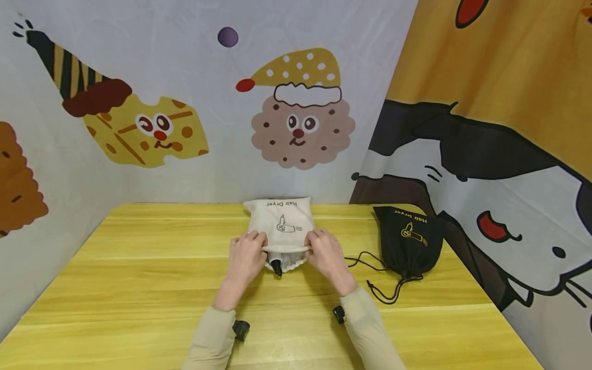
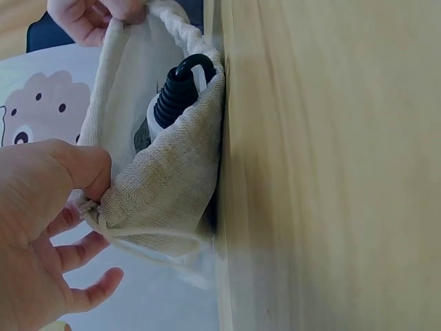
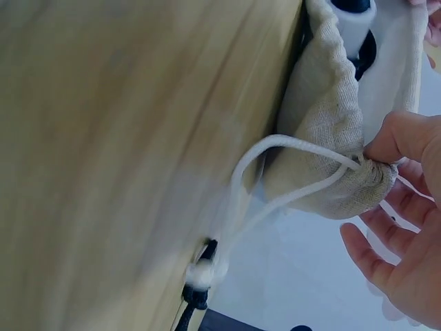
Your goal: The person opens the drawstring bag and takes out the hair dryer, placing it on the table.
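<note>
A white cloth drawstring bag, printed "Hair Dryer" with a small dryer drawing, lies on the table with its mouth toward me. My left hand pinches the left corner of the upper mouth edge between thumb and fingers. On the opposite corner, my right hand pinches the same edge. Between them the mouth gapes. Inside sits a white appliance, its ribbed black cord sleeve poking out at the opening; the bag hides most of it. A white drawstring loop hangs from the corner by my right hand.
To the right lies a black drawstring bag, also printed "Hair Dryer", its black cords trailing on the table. Behind the wooden table hangs a cloth backdrop with cartoon figures.
</note>
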Tool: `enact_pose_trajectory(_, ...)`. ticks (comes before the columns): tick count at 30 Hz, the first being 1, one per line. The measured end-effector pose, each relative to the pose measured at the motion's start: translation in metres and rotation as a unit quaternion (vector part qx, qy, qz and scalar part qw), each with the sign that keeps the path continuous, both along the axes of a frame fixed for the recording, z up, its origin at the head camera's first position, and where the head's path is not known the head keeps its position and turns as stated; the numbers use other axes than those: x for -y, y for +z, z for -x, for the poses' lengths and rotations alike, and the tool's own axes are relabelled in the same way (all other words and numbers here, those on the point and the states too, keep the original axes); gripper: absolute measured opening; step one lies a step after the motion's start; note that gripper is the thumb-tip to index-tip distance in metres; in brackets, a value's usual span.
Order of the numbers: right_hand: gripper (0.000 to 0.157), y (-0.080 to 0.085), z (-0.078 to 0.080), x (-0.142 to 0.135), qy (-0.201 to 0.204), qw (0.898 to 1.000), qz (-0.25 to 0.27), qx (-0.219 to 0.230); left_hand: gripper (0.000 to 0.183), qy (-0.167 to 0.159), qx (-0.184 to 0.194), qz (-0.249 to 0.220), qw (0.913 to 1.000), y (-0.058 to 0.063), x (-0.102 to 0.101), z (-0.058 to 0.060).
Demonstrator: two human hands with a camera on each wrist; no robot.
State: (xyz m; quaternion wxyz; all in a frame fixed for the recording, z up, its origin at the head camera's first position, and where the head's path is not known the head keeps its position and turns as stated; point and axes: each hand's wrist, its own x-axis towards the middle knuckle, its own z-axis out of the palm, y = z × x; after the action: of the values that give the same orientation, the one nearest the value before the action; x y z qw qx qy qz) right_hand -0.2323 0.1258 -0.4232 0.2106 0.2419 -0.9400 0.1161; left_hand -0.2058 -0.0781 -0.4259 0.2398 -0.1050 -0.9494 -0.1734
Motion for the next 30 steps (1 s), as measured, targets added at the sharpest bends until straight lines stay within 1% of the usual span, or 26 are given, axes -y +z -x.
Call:
enact_pose_trajectory(6, 0.019, 0.001, 0.000, -0.002, -0.001, 1.000, 0.011, 0.001, 0.022, 0.004, 0.008, 0.000, 1.0000, 0.000, 0.001, 0.001)
enact_pose_trajectory(19, 0.022, 0.000, 0.000, -0.005, -0.004, 1.000, 0.011, 0.000, 0.022, 0.007, 0.014, 0.001, 0.9999, -0.001, 0.007, 0.002)
enact_pose_trajectory(25, 0.023, -0.001, 0.002, -0.007, -0.012, 1.000, 0.015, 0.008, 0.024, 0.004, 0.035, 0.007, 0.9993, -0.002, 0.011, 0.003)
enact_pose_trajectory(30, 0.022, -0.001, 0.003, -0.009, -0.026, 1.000, 0.002, 0.011, 0.027, -0.008, 0.066, 0.010, 0.9978, 0.000, 0.014, 0.002)
